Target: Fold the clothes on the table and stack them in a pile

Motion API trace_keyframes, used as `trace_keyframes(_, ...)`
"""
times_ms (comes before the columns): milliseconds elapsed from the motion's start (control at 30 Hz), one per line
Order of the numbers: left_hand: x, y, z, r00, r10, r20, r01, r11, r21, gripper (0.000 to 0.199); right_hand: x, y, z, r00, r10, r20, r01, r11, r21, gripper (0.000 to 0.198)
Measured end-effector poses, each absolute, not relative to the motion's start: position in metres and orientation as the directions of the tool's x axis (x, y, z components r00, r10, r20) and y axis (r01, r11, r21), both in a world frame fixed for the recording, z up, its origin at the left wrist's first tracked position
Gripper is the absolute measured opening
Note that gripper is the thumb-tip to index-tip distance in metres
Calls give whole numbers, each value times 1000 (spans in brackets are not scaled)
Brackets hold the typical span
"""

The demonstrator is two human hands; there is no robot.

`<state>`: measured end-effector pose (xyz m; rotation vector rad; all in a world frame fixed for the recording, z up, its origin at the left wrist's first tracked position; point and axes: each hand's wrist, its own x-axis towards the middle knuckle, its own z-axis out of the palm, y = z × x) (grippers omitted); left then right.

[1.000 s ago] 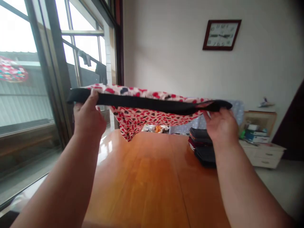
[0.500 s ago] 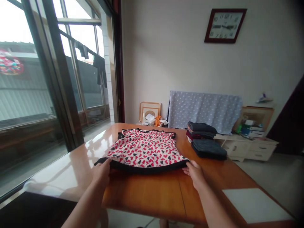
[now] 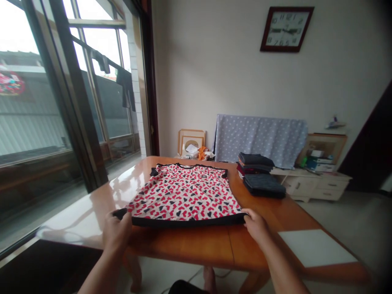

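A short-sleeved shirt (image 3: pixel 186 192) with red and black hearts on white lies spread on the wooden table, its neckline at the far side. Its black hem runs straight along the near side. My left hand (image 3: pixel 118 228) is closed on the hem's left corner, thumb on top. At the opposite corner, my right hand (image 3: pixel 255 223) pinches the hem's right end between thumb and fingers. The fabric between both hands is pulled taut, and the body of the shirt looks flat with slight ripples.
Folded dark clothes (image 3: pixel 260 175) are stacked on the table (image 3: pixel 183 245) at the right. A white sheet (image 3: pixel 317 247) lies at the right front. Beyond stand a white cabinet (image 3: pixel 324 188) and a dotted blue cloth (image 3: pixel 260 139). Glass doors (image 3: pixel 82 102) are on the left.
My hands have moved farther apart and slightly nearer to me. The hem, which sagged in a curve, is now stretched straight, and the shirt lies flatter.
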<state>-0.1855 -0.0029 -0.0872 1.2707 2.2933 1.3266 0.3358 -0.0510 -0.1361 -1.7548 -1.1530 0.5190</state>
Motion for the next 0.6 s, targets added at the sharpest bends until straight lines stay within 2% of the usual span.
trace_keyframes(100,-185,-15,-88,-596,788,156,646,354,677,61,345,-63,-137,402,898,177,602,-114,-790,26)
trace_keyframes(200,-181,-25,-89,-584,800,137,711,422,562,69,349,-77,-132,348,924,159,622,-101,-777,23)
trace_keyframes(267,-174,-30,-88,-602,772,205,740,444,505,73,350,-85,-126,344,924,166,599,-80,-796,22)
trace_keyframes(333,-163,-33,-86,-582,741,336,789,413,456,72,348,-91,-119,387,900,201,587,-72,-806,21)
trace_keyframes(433,-140,-35,-86,-377,794,477,905,206,372,56,338,-95,-111,454,858,239,623,-115,-773,21)
trace_keyframes(533,-112,-37,-91,-26,891,452,943,-129,307,34,323,-97,-110,494,843,214,625,-173,-762,22)
trace_keyframes(600,-97,-40,-96,149,904,401,913,-281,295,29,314,-97,-113,468,863,192,586,-140,-798,22)
